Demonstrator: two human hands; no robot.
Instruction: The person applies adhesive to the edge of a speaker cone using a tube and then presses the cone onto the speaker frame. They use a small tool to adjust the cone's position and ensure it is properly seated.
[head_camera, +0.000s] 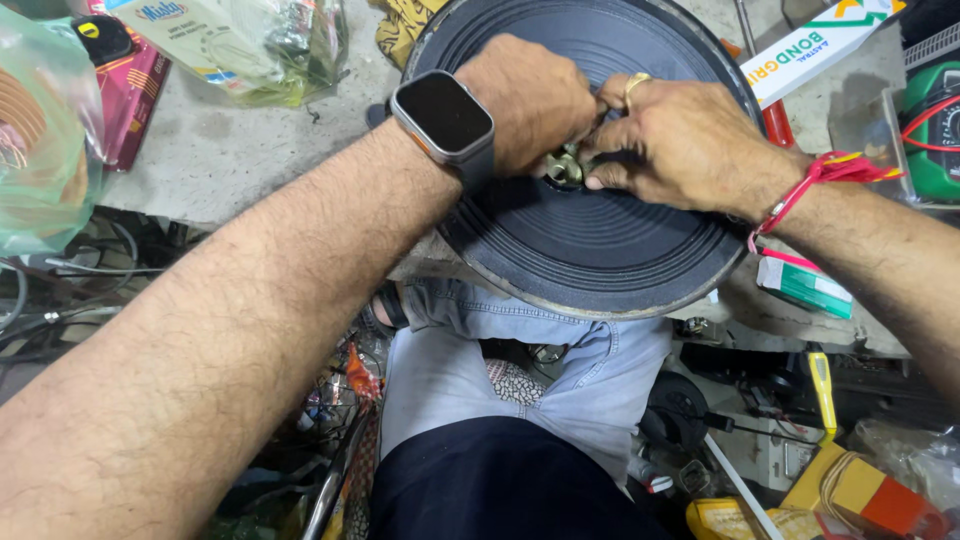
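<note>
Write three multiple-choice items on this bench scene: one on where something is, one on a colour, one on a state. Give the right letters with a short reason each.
1. Where do both hands meet?
A. At the centre of the speaker cone
B. On the green meter
C. On the plastic bag

2. What colour is the thread on the right wrist?
A. Blue
B. Red
C. White

3. How does the speaker lie?
A. Standing on its rim
B. Flat, cone facing up
C. Packed in a box

Answers:
1 A: the left hand and right hand pinch a small metal part at the middle of the speaker cone.
2 B: the thread is red, with some yellow.
3 B: the ribbed cone faces the camera, resting on the bench edge.
</note>
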